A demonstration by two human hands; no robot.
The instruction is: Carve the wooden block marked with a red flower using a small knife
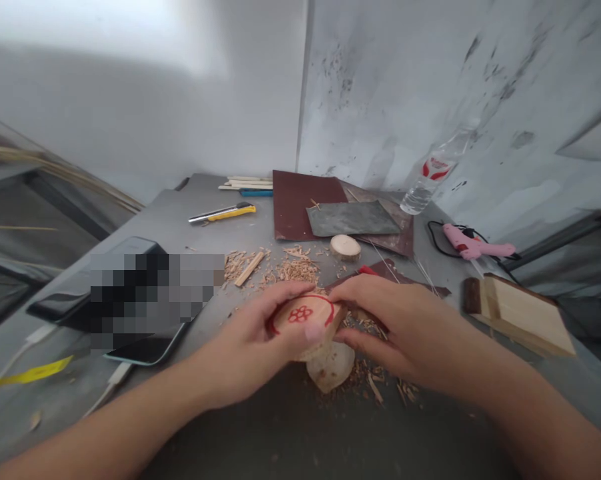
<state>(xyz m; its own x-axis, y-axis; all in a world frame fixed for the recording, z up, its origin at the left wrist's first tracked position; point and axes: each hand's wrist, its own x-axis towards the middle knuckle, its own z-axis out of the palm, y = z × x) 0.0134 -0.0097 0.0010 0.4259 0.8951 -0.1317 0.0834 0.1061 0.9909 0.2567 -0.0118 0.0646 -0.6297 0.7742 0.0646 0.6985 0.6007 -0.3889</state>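
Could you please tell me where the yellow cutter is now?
In the head view, the cutter lies left of centre on the far part of the table, left of the brown sheet and just nearer than the sticks.

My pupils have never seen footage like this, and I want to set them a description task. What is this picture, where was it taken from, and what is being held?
There is no machine here: these are a person's own bare hands. The single picture comes from a camera worn on that person's head, looking forward and down. The left hand and right hand hold a wooden disc marked in red with a flower and a curved line. On the grey table lie wood shavings, a small wood slice, a yellow-handled cutter and a pink glue gun. A clear bottle stands towards the back. Part of the left side is blurred into squares, so details there cannot be read.
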